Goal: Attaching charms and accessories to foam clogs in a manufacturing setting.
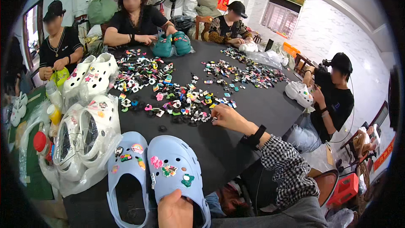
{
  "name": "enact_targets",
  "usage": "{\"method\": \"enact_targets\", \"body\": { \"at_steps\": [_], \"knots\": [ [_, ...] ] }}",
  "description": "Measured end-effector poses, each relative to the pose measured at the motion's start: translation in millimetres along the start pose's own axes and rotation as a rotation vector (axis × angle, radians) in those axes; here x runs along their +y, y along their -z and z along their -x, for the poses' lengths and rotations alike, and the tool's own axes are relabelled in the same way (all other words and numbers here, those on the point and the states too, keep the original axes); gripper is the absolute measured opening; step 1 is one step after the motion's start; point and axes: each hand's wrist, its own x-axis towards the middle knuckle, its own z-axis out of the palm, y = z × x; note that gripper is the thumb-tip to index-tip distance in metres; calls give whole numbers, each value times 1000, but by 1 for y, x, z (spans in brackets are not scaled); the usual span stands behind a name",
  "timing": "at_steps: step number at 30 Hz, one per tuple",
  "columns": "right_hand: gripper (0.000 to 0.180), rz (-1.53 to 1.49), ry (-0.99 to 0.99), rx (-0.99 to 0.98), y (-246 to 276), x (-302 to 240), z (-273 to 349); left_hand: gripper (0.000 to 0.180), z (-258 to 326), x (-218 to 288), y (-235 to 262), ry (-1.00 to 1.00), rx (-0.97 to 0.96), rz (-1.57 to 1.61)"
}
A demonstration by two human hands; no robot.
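Left hand (175, 211) deep in a blue clog, right hand (230, 118) at the heap of charms

The right-hand blue clog (175, 150) of a pair sits on the dark table (202, 147) at the near edge, its heel running out at the bottom of the view. The left hand reaches into its opening and grips the front edge, thumb lying over the upper; the other fingers are hidden inside. Pink, green and mixed-colour charms stud the top, but one on its left side is seen too edge-on to make out. The other blue clog (143, 141) stands just beside it, also decorated.

The right hand is bent at the near edge of the charm heap (185, 103), fingers curled together. A small pale piece shows at the fingertips; whether they pinch it or merely touch it, I cannot tell. Most charms in the heap overlap too closely to tell apart.

On the left, clear plastic (112, 143) wraps white clogs (101, 120) and blurs their outlines. A red-lidded jar (40, 141) is partly covered by it. Across the table, a co-worker's fingers are partly hidden by green clogs (181, 43).
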Motion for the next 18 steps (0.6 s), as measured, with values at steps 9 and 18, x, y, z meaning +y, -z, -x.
{"method": "enact_targets", "body": {
  "at_steps": [9, 18],
  "knots": [
    [22, -115, -91, -46, 23, -44, 17, 17, -7, -21, 23, -57, -146, -40],
    [15, -798, -22, -308, 19, -158, 34, 26, -3, -40, 21, -107, 12, -220]
  ]
}}
